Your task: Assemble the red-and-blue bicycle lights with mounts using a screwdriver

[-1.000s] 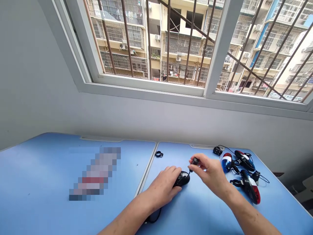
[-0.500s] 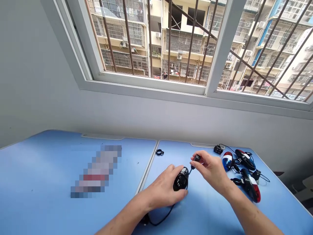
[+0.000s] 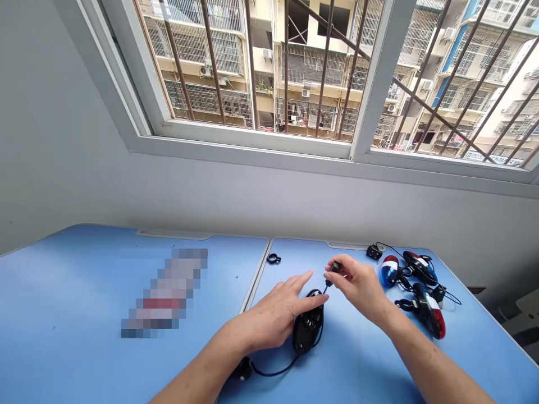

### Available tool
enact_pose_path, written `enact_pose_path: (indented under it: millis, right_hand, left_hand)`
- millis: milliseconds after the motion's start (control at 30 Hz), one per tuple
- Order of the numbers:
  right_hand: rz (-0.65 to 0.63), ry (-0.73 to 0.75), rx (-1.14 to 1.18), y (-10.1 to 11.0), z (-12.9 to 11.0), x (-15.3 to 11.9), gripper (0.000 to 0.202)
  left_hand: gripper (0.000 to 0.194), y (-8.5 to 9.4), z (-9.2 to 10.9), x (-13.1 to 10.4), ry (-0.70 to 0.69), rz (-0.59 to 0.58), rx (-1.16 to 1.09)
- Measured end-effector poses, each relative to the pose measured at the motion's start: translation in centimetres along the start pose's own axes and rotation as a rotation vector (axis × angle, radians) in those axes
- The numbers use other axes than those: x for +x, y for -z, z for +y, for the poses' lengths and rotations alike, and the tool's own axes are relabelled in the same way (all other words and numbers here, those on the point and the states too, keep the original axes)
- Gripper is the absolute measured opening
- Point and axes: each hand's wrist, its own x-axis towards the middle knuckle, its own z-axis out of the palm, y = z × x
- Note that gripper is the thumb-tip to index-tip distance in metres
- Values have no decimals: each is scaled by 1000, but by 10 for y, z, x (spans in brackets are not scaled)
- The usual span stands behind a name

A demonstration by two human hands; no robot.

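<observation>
A black oval bicycle horn unit [image 3: 307,335] lies on the blue table with its underside up and a black cable running from it. My left hand [image 3: 275,314] rests over its left side, fingers stretched apart and the thumb reaching across its upper end. Between my right hand's thumb and fingers is a short screwdriver [image 3: 334,268] with a black handle. Its thin shaft points down at the unit's upper end; whether the tip touches a screw is too small to tell. My right hand [image 3: 360,283] is closed around that handle.
A black ring clamp [image 3: 273,258] lies near the table's back. At right are several red, white and blue bicycle siren lights [image 3: 429,311] and a small black switch box [image 3: 374,252]. Another black part [image 3: 242,369] sits beside my left forearm. A pixelated item [image 3: 168,292] lies left.
My left hand has loosened from around the horn unit and its fingers have spread, baring more of the unit. My right hand and the screwdriver stay nearly in place.
</observation>
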Motion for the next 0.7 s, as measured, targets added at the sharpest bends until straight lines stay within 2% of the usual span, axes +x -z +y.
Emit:
enact_pose_path:
  millis: [167,267,400,500,567,633,700]
  right_hand:
    - [-4,-20,-16,4,-1,1,6]
    - [-6,-25,-29,4,0,2,7]
    - [23,-27,-31,8,0,3,6]
    - [41,-41,-4,15,-5,2,7]
    - [38,-55,19,21,-11,1,8]
    - [20,-63,45,27,-18,-1,10]
    - [-16,-69,75,31,-24,-4,10]
  left_hand:
    - [80,2,4,-1,-68,-6,-22]
    - [68,6,7,-2,-11,-40,-46]
    - [38,10,13,0,55,-22,-43]
    - [28,12,19,3,175,-46,-54]
    - [33,12,21,4,216,-53,-57]
    - [48,10,21,5,182,-41,-45]
    - [55,8,19,5,148,-35,-28]
